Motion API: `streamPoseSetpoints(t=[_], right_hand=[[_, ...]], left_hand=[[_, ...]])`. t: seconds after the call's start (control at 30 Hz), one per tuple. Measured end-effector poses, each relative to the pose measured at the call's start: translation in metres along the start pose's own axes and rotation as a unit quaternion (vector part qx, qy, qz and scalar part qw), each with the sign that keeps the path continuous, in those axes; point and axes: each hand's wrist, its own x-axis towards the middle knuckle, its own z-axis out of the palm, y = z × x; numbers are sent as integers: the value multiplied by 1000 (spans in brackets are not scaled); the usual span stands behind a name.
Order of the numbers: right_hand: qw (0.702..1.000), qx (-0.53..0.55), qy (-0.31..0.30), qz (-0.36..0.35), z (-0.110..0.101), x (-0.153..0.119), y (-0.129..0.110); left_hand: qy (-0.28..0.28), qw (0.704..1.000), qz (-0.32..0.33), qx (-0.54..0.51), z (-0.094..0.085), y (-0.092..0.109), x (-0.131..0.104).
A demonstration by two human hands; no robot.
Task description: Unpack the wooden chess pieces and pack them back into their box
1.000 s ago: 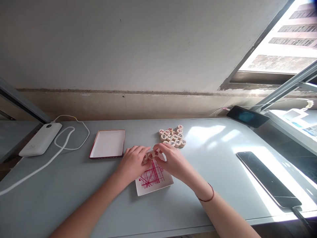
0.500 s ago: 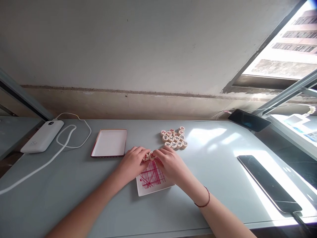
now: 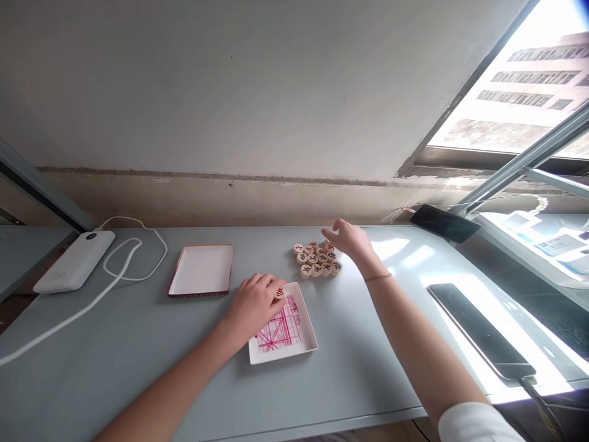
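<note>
At the far end of the tray (image 3: 285, 357), the left hand (image 3: 257, 302) is curled round a disc (image 3: 280, 294), likely light, hard and best pinched by its rim, while the right hand (image 3: 350, 239), thumb slightly apart, hold unclear, is at the disc cluster's (image 3: 313, 258) far right.

Red and black Chinese characters mark the pale, round, wood-like discs (image 3: 312, 258); I make out a black 馬 in the near row. The character on the single pale round disc (image 3: 280, 294) in the left hand (image 3: 256, 304) is too small to read.
</note>
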Motion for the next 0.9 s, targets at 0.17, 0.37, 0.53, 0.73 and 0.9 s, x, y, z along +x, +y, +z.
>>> streamPoseSetpoints(t=[0.17,0.37,0.53,0.73,0.9], right_hand=[[995,-25,-100,7,6,28,-6],[999,-32,-33,10,-4,17,-10],[974,155,22,-165,-1,-51,-22],[866,378,-165,-284,28,-119,-38],[833,438,-187,-283,29,-121,-36]], left_hand=[[-4,1000,-5,-13,-1,-1,-3],[38,999,14,-31,-2,-11,-7],[110,991,57,-57,-2,-13,-10],[152,979,87,-103,0,-4,-12],[143,975,101,-139,-5,0,-10]])
